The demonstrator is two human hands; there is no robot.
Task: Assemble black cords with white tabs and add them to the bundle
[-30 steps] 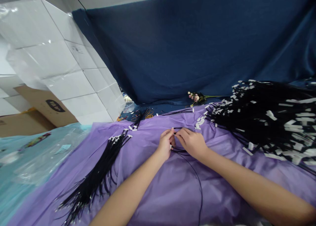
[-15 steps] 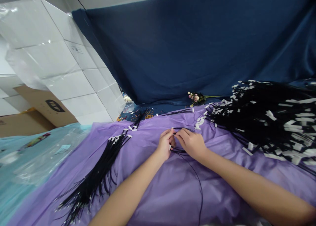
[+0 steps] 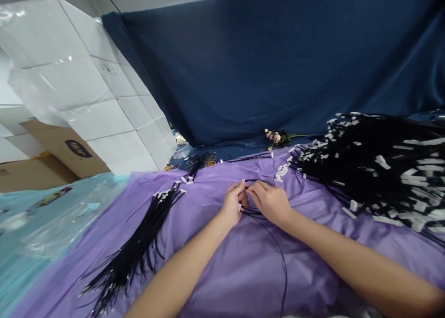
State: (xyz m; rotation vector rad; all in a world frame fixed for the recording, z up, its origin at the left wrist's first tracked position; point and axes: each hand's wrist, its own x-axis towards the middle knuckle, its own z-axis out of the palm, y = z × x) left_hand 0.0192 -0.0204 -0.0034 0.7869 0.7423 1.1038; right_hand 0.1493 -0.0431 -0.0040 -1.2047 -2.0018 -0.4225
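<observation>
Over the middle of the purple cloth (image 3: 222, 271), my left hand (image 3: 233, 201) is closed on a coiled black cable (image 3: 255, 211) with a white tag (image 3: 239, 207) near its fingers. My right hand (image 3: 271, 200) pinches the same cable just beside the left fingertips, and the two hands nearly touch. Loops of the cable pass beneath the right hand, and one strand hangs down toward the front edge. The pinched part is mostly hidden by the fingers.
At left lies a bundle of black cables (image 3: 139, 239) with white ends. A large heap of tagged black cables (image 3: 375, 165) covers the right side. Wrapped white boxes (image 3: 86, 86) are stacked at back left. Artificial flowers (image 3: 274, 136) lie before a blue curtain (image 3: 243, 67).
Both hands stay in almost the same place, still pinching the cable. The hanging strand has shifted slightly to the right.
</observation>
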